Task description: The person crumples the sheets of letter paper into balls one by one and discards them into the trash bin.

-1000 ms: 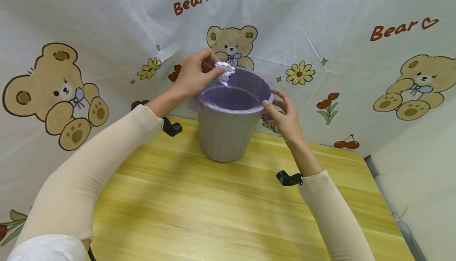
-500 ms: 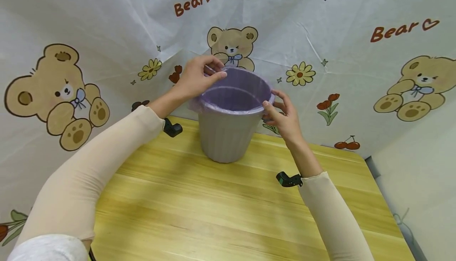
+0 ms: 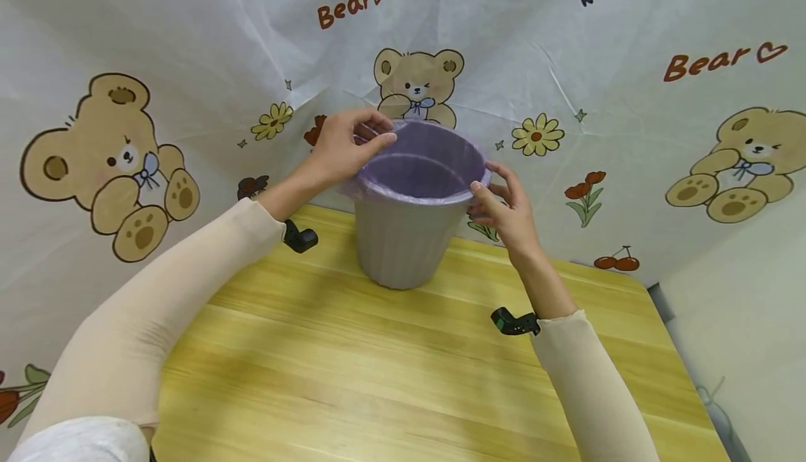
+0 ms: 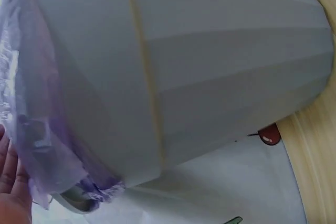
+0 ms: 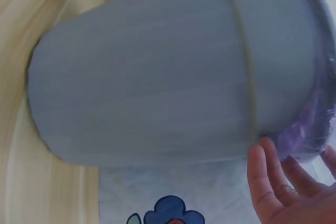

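A grey trash can (image 3: 403, 245) stands upright on the wooden table, lined with a thin purple trash bag (image 3: 352, 187) folded over its rim. My left hand (image 3: 343, 143) hovers at the can's left rim, fingers loosely bent with nothing between them. In the left wrist view, its fingers (image 4: 11, 174) appear beside the overhanging bag. On the other side, my right hand (image 3: 513, 217) holds the rim, its thumb on top and other fingers lower down. The right wrist view shows those fingers (image 5: 261, 174) against the can's outer wall. The bottom inside the can is hidden.
A white cloth backdrop (image 3: 478, 21) printed with bears and flowers hangs directly behind the can. The wooden table (image 3: 378, 371) stretches toward me, its right edge near a pale wall (image 3: 743, 294). Small black cameras (image 3: 515, 322) are worn on both wrists.
A second ago my left hand pinched a crumpled white paper over the can; half a second ago it was gone from the fingers. The left hand has since lowered slightly. My right hand stays at the rim.
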A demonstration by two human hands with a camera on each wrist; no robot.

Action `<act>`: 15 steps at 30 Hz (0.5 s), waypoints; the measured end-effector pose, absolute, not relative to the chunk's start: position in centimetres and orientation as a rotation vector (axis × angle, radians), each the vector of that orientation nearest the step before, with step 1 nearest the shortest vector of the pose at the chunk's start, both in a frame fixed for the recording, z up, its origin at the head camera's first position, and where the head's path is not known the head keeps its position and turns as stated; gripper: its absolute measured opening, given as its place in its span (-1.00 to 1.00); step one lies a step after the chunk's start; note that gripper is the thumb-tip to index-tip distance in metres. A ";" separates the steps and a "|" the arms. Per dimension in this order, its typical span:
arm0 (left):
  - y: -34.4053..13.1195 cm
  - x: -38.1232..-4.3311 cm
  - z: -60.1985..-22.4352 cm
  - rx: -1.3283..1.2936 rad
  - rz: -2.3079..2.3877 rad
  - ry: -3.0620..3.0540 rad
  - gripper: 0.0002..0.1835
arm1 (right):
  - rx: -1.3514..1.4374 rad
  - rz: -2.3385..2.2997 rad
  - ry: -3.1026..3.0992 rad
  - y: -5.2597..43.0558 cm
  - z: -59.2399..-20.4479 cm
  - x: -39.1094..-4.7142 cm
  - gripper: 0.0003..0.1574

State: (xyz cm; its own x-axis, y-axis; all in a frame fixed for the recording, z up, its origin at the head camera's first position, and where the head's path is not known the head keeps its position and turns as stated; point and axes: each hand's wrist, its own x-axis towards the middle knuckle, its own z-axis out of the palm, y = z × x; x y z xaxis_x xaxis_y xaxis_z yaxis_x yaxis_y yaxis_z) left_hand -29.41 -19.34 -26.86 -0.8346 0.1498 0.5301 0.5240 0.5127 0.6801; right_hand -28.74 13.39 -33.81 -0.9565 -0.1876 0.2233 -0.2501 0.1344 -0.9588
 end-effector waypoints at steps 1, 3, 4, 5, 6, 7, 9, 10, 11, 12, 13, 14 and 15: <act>-19.3 -29.2 -26.9 -0.564 -1.273 -2.329 -0.75 | 0.442 1.997 -2.332 13.5 -33.8 -28.6 -0.18; -19.2 -28.8 -27.1 -0.568 -1.310 -2.284 -0.76 | 0.429 2.023 -2.328 13.8 -33.8 -28.4 -0.17; -19.2 -28.6 -27.1 -0.574 -1.327 -2.258 -0.77 | 0.431 2.035 -2.318 14.0 -33.8 -28.2 -0.18; -19.2 -28.3 -27.1 -0.586 -1.324 -2.233 -0.78 | 0.437 2.042 -2.302 14.1 -34.0 -28.0 -0.18; -19.2 -28.0 -27.2 -0.600 -1.313 -2.208 -0.78 | 0.442 2.039 -2.288 14.2 -34.1 -27.8 -0.17; -19.2 -27.7 -27.4 -0.620 -1.299 -2.174 -0.79 | 0.443 2.034 -2.276 14.4 -34.3 -27.6 -0.16; -19.4 -26.9 -27.8 -0.663 -1.252 -2.098 -0.79 | 0.435 2.001 -2.260 14.6 -34.9 -27.1 -0.13; -19.5 -26.5 -28.2 -0.690 -1.222 -2.050 -0.80 | 0.427 1.988 -2.251 14.8 -35.2 -26.8 -0.12; -19.6 -26.0 -28.6 -0.712 -1.186 -2.011 -0.81 | 0.410 1.968 -2.250 14.9 -35.5 -26.5 -0.12; -19.8 -25.5 -29.1 -0.734 -1.158 -1.976 -0.82 | 0.392 1.949 -2.252 15.1 -35.8 -26.1 -0.12; -19.9 -24.9 -29.7 -0.748 -1.131 -1.942 -0.83 | 0.379 1.941 -2.251 15.3 -36.1 -25.8 -0.14; -20.0 -24.3 -30.2 -0.762 -1.104 -1.917 -0.84 | 0.371 1.930 -2.254 15.5 -36.4 -25.4 -0.17; -20.1 -23.6 -30.9 -0.776 -1.083 -1.897 -0.85 | 0.366 1.922 -2.257 15.7 -36.7 -25.0 -0.19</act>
